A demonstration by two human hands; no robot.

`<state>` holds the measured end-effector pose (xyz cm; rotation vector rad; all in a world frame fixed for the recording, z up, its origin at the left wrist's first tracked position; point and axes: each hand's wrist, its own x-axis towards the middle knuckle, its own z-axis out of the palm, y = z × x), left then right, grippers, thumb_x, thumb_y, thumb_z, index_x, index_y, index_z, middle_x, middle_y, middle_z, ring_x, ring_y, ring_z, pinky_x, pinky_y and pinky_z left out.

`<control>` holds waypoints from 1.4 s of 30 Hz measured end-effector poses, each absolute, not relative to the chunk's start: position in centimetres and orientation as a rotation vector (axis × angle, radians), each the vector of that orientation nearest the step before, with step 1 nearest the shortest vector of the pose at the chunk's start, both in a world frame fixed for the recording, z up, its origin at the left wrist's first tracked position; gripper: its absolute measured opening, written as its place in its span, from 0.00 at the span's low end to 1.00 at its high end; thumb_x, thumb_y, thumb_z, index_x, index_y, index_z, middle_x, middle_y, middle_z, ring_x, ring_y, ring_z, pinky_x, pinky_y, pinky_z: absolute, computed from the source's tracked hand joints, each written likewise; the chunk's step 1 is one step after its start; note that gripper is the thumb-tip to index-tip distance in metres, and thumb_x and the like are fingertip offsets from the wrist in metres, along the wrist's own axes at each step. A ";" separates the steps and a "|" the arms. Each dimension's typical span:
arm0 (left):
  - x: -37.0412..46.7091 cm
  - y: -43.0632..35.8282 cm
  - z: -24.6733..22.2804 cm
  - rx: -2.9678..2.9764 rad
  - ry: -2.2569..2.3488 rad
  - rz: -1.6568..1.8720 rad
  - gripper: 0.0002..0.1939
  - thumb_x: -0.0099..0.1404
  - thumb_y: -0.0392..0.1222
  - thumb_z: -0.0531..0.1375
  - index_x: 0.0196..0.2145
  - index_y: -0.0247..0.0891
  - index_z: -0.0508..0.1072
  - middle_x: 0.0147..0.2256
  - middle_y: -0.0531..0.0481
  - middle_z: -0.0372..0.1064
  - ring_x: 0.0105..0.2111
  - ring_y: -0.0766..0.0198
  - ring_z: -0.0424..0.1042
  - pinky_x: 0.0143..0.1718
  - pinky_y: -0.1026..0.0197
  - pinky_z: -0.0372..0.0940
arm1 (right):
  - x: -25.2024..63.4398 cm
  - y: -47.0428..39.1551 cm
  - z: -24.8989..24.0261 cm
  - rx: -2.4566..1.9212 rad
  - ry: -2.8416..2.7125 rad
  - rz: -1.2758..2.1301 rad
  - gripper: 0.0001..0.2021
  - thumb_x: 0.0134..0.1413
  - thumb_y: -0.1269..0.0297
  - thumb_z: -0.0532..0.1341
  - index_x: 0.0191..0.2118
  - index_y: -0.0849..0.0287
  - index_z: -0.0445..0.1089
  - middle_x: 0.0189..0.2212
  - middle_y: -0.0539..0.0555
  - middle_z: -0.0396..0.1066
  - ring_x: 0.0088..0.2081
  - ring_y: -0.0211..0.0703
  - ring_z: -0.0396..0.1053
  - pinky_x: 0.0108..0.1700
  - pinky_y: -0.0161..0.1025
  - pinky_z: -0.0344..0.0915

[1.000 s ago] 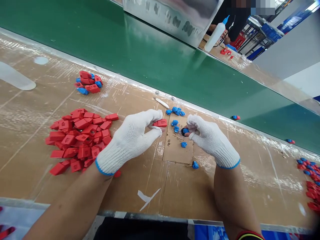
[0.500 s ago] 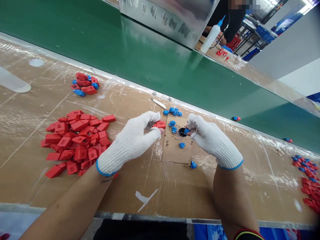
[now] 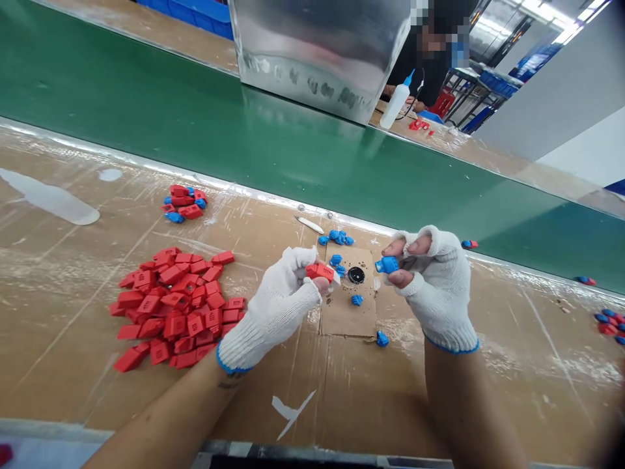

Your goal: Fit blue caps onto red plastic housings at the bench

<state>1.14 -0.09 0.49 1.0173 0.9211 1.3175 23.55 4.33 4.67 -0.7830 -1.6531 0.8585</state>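
Lying nearest, torn tape (image 3: 291, 413) sits this side of the black dish (image 3: 356, 275); a red heap (image 3: 178, 306) spreads well to its left. Just left of the dish, the left hand (image 3: 282, 298) pinches a red block (image 3: 318, 272); right of it, the right hand (image 3: 433, 290) pinches a blue piece (image 3: 389, 265). Loose blue pieces (image 3: 357, 300) clutter around the dish; beyond it are a green belt (image 3: 293, 156) and metal box (image 3: 312, 58).

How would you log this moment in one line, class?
left hand: holds red block | right hand: holds blue piece | block and piece: apart | black dish: on cardboard
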 end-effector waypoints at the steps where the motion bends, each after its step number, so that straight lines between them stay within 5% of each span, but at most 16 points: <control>1: 1.2 -0.2 0.6 0.999 0.892 1.325 0.09 0.65 0.44 0.70 0.35 0.39 0.75 0.32 0.50 0.75 0.31 0.63 0.71 0.35 0.58 0.67 | 23.3 4.2 4.6 -0.767 -1.638 0.871 0.16 0.56 0.64 0.75 0.42 0.47 0.69 0.38 0.47 0.74 0.43 0.46 0.79 0.32 0.39 0.77; 8: 1.6 -0.4 0.3 0.731 0.636 1.295 0.17 0.60 0.50 0.76 0.37 0.39 0.76 0.30 0.52 0.72 0.30 0.65 0.71 0.35 0.61 0.68 | 21.9 2.8 4.7 -0.776 -1.561 0.859 0.17 0.56 0.53 0.79 0.39 0.49 0.70 0.36 0.50 0.76 0.40 0.47 0.79 0.38 0.46 0.81; 20: 2.7 -1.0 0.5 0.652 0.425 1.189 0.19 0.69 0.56 0.71 0.37 0.36 0.76 0.32 0.50 0.70 0.31 0.66 0.68 0.37 0.63 0.67 | 20.7 1.0 4.1 -0.774 -1.698 0.813 0.13 0.59 0.70 0.73 0.45 0.48 0.72 0.41 0.51 0.79 0.44 0.50 0.81 0.46 0.52 0.82; 25: 2.4 -1.0 0.9 0.497 0.435 1.235 0.17 0.59 0.44 0.78 0.39 0.40 0.76 0.30 0.56 0.69 0.28 0.70 0.69 0.33 0.66 0.67 | 20.1 0.8 4.0 -0.755 -1.633 0.783 0.14 0.59 0.72 0.72 0.45 0.46 0.72 0.41 0.50 0.78 0.41 0.47 0.79 0.46 0.52 0.81; 30: 2.0 -0.3 0.9 0.385 0.528 1.203 0.15 0.55 0.34 0.74 0.37 0.39 0.74 0.29 0.57 0.67 0.27 0.72 0.67 0.30 0.68 0.65 | 19.9 1.3 3.4 -0.811 -1.638 0.749 0.14 0.59 0.72 0.72 0.44 0.47 0.72 0.41 0.50 0.78 0.40 0.46 0.79 0.40 0.47 0.80; 37: 2.0 0.0 0.8 0.429 0.659 1.224 0.16 0.65 0.45 0.74 0.35 0.39 0.69 0.30 0.55 0.68 0.28 0.70 0.69 0.30 0.68 0.66 | 19.9 1.7 3.0 -0.873 -1.602 0.740 0.12 0.58 0.70 0.71 0.45 0.49 0.73 0.41 0.51 0.80 0.37 0.45 0.79 0.37 0.44 0.80; 42: 1.8 -0.7 0.9 0.699 0.756 1.330 0.13 0.58 0.37 0.75 0.36 0.38 0.76 0.34 0.51 0.78 0.32 0.67 0.74 0.35 0.64 0.71 | 20.2 1.4 3.3 -0.833 -1.648 0.749 0.13 0.58 0.71 0.73 0.44 0.48 0.72 0.42 0.51 0.80 0.40 0.47 0.80 0.41 0.47 0.80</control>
